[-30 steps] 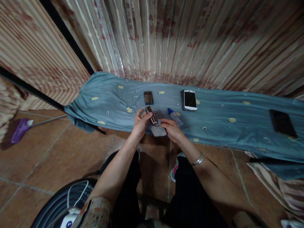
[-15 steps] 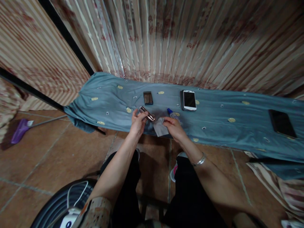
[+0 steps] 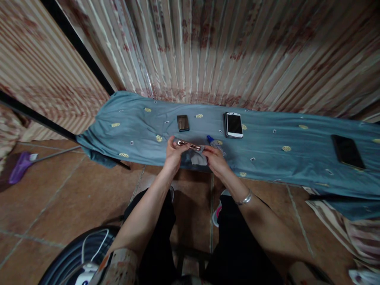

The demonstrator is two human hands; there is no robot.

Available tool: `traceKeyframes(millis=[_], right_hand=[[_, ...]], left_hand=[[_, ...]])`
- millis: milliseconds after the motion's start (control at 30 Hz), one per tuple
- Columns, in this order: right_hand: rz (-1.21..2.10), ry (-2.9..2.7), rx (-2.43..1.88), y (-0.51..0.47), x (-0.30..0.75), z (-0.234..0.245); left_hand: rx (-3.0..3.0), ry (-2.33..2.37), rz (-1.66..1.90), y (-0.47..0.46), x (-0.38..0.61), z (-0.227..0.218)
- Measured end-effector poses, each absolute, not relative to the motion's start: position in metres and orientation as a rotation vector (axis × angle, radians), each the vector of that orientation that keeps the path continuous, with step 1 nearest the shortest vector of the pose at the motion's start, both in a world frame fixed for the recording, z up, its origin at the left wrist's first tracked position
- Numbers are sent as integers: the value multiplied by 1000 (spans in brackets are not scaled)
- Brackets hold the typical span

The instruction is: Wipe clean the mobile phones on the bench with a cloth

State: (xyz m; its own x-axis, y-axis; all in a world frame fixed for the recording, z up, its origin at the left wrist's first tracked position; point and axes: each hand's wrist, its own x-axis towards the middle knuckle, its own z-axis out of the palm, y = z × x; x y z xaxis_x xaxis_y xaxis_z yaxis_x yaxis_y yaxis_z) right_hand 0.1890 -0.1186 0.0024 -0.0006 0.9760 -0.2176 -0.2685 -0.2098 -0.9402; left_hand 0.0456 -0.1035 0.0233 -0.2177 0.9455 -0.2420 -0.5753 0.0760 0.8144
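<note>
My left hand (image 3: 173, 153) is closed around one end of a slim, shiny rose-gold object (image 3: 189, 145), seen mostly edge-on, so its kind is unclear. A thin grey cloth (image 3: 198, 159) is pinched in my right hand (image 3: 216, 159), which meets the other end of the object. The cloth touches that end and hangs down below it. Just behind the right hand lies a clear bottle with a blue cap (image 3: 210, 138), partly hidden. Beyond the left hand rests a small, dark, square, glossy case (image 3: 183, 123).
A teal cloth with yellow prints (image 3: 261, 158) covers the long narrow bench. On it lie a white phone (image 3: 234, 124) atop a dark flat item and, far right, a black phone (image 3: 348, 152). A pleated curtain (image 3: 190, 51) hangs behind. A purple broom (image 3: 20, 166) lies left.
The rose-gold object has turned from a slant to nearly level. My right hand has brought the cloth in against its right end. The view has shifted slightly.
</note>
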Motion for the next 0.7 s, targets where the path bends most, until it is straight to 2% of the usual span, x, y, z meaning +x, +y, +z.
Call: traceKeyframes(millis=[300,700], right_hand=[[1096,-1023,-1243,-110,197,-1],[909,-1133,-1315,-111,197,3]], left_hand=[[709,1145,1424,-103,46,13],[798,1192,1390,-105,50,14]])
